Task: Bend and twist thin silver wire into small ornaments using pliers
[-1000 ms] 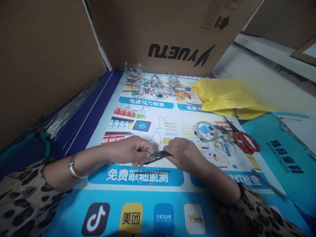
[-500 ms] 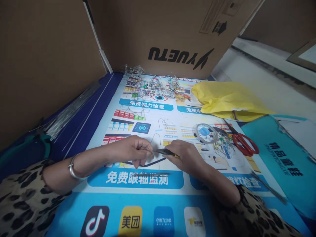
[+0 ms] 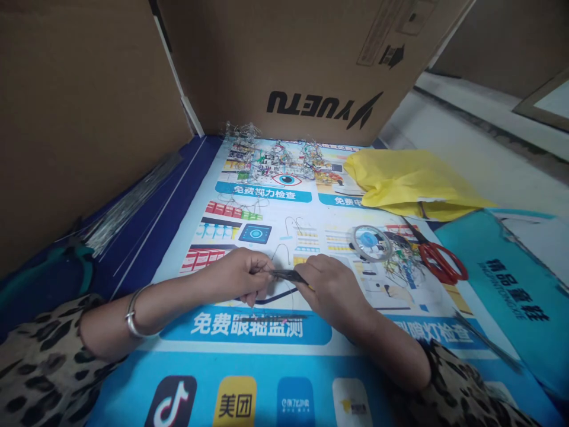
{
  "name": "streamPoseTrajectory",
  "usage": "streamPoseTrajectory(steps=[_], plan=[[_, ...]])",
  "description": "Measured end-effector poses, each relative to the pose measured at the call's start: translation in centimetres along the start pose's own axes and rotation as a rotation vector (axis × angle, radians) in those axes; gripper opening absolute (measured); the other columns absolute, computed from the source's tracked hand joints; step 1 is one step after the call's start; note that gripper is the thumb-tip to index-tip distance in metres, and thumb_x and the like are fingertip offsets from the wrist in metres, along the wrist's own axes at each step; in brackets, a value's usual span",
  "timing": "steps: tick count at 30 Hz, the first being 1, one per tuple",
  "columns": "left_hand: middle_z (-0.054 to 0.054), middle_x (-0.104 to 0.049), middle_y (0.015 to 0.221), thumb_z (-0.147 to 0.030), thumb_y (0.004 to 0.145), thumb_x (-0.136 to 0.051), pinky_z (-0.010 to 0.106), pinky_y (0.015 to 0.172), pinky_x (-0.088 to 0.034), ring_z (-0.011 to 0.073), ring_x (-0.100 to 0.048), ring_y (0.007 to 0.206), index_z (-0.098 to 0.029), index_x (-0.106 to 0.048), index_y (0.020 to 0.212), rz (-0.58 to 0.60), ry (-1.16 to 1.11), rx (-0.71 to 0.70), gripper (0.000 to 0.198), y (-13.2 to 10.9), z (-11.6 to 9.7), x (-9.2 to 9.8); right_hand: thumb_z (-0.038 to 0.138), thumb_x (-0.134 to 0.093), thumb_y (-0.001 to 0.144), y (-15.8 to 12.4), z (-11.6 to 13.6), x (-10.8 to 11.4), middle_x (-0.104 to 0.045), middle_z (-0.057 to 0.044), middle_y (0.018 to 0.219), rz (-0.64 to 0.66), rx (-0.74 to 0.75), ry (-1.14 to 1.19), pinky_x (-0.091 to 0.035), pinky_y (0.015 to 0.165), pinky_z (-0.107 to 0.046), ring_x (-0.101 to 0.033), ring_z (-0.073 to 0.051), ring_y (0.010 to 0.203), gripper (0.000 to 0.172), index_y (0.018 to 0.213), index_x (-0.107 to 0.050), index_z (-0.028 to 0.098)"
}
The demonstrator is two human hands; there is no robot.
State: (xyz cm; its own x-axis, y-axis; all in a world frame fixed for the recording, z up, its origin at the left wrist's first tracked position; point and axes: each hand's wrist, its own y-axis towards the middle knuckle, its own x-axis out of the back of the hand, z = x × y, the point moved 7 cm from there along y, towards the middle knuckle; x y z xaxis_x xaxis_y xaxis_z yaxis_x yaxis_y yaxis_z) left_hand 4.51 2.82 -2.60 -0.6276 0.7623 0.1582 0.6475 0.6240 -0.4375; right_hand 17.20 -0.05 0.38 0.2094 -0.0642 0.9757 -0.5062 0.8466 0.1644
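My left hand [image 3: 249,274] is closed in a pinch, its fingertips pressed round a thin wire that is mostly hidden by the fingers. In my right hand [image 3: 332,290] are pliers [image 3: 288,275] with dark jaws and a bit of yellow on the handle. Their tips meet the fingertips of my left hand, at the wire. Just beyond my hands lies a bent piece of wire [image 3: 281,245], with another hooked wire [image 3: 293,220] farther off. Below my hands, a dark thin bundle [image 3: 271,318] with a pink speck rests on the printed sheet [image 3: 213,367].
Tangled wire ornaments [image 3: 284,155] lie before the cardboard box [image 3: 231,71]. At right are a tape roll [image 3: 388,252], red-handled scissors [image 3: 444,264], a yellow bag [image 3: 413,178] and a teal box lid [image 3: 489,261]. Straight wires [image 3: 128,207] and teal-handled pliers [image 3: 44,267] lie left.
The pliers' tips have shifted slightly left, closer in against my left fingertips, and my right hand has turned a little. My left hand stays pinched in nearly the same place.
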Motion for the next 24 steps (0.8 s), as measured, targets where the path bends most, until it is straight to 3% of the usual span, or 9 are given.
streamPoseTrajectory(steps=[11, 24], plan=[[-0.006, -0.054, 0.050, -0.014, 0.076, -0.046, 0.015, 0.040, -0.036, 0.0057, -0.051, 0.041, -0.016, -0.051, 0.066, -0.022, 0.047, -0.060, 0.011, -0.16, -0.39, 0.11, 0.029, -0.052, 0.085, -0.33, -0.11, -0.54, -0.061, -0.004, 0.076, 0.022, -0.116, 0.044, -0.035, 0.063, -0.026, -0.053, -0.017, 0.074, 0.016, 0.078, -0.060, 0.018], [-0.006, -0.054, 0.050, -0.019, 0.076, -0.049, 0.016, 0.039, -0.033, 0.0061, -0.049, 0.039, -0.017, -0.052, 0.074, -0.023, 0.030, 0.005, 0.005, -0.17, -0.13, 0.25, 0.030, -0.051, 0.086, -0.36, -0.63, -0.75, -0.062, -0.005, 0.079, 0.032, -0.152, 0.158, -0.039, 0.067, -0.026, -0.056, -0.017, 0.078, 0.016, 0.084, -0.062, 0.018]])
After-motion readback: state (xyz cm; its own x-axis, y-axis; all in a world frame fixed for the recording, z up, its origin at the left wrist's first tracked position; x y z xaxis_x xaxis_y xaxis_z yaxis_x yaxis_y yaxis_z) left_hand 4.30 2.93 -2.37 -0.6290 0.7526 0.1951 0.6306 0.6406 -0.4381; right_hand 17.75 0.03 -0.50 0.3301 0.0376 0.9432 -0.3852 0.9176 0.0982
